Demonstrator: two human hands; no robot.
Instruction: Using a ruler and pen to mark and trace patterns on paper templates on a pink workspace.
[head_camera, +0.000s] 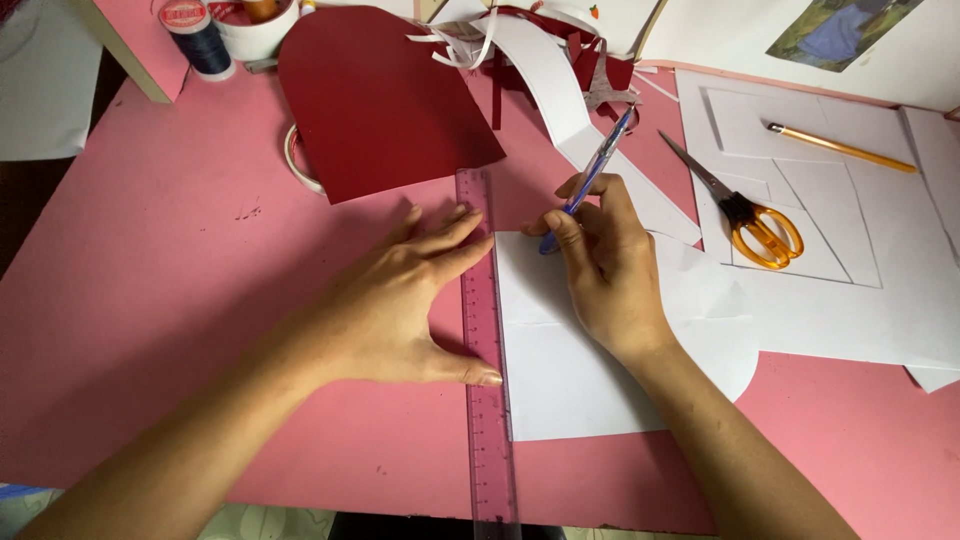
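My left hand (400, 305) lies flat with fingers spread, pressing a pink translucent ruler (488, 420) onto the pink sheet (150, 300). The ruler runs lengthwise along the left edge of a white paper piece (580, 385). My right hand (600, 265) grips a blue pen (598, 165), its tip touching the white paper near the top corner, right beside the ruler.
A dark red arch-shaped card (375, 100) lies behind the ruler. Orange-handled scissors (750, 220) and a yellow pencil (840, 148) rest on white sheets at the right. A thread spool (200, 38), a white cup (258, 32) and paper scraps (540, 50) sit at the back.
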